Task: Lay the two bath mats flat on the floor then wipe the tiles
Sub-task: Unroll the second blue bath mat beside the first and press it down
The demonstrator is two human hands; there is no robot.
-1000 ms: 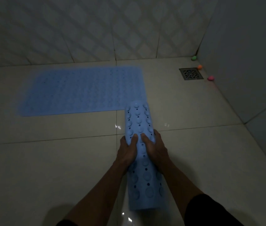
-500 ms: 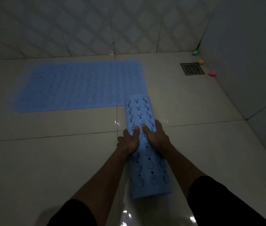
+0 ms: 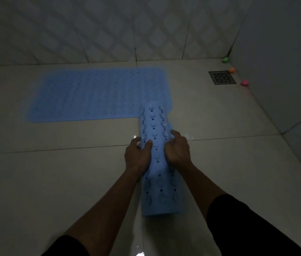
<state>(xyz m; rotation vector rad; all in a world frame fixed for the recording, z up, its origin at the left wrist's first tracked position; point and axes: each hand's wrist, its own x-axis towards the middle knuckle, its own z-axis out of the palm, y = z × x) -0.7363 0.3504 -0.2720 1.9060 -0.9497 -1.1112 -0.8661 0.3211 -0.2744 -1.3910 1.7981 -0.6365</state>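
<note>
Blue rolled mat [image 3: 158, 163] mid-floor, far end overlapping flat mat [image 3: 98, 95] near back wall. Left hand [image 3: 138, 156], right hand [image 3: 177, 150] curled round roll. Risks: springing back curled; unrolling crooked across neighbour.

Two bare forearms reach into the dim head view from the lower edge, each ending in a bare hand: the left hand [image 3: 138, 156] and the right hand [image 3: 178, 151]. Neither hand wears a glove, and no ring, watch or band shows on the fingers or wrists in this low light. The right arm's short black fabric sleeve [image 3: 242, 224] ends a little above the elbow with a smooth rounded hem. The left arm's matching black fabric sleeve [image 3: 66, 246] shows only as a dark patch at the bottom edge. Both sleeves look plain, with no print or seam that can be made out.
</note>
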